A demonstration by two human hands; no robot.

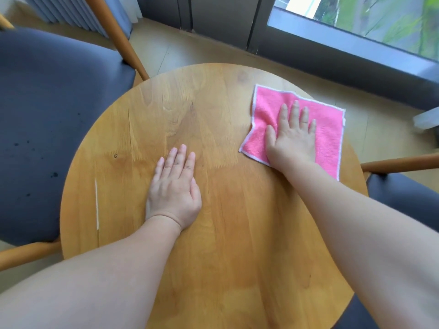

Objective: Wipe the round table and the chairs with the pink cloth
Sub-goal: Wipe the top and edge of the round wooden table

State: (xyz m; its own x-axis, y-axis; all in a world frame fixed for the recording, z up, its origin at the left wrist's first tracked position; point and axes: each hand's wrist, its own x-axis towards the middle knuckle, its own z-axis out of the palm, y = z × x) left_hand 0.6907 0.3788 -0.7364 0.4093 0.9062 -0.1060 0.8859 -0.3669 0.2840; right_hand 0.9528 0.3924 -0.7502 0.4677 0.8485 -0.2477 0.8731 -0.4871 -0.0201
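A round wooden table (213, 233) fills the middle of the view. A pink cloth (327, 136) with a white hem lies spread flat near the table's far right edge. My right hand (293, 136) presses flat on the cloth, fingers spread, palm down. My left hand (175, 186) rests flat on the bare wood near the table's centre, holding nothing. A chair with a dark blue seat (47, 129) and wooden frame stands at the left. A second dark-seated chair (403, 195) shows at the right, partly hidden by my right arm.
A glass door or window with a grey frame (332, 43) runs along the back right. Pale wooden floor (190, 48) lies beyond the table. A blue-grey curtain (78, 13) hangs at the top left. A white object (425, 119) sits on the floor at the right edge.
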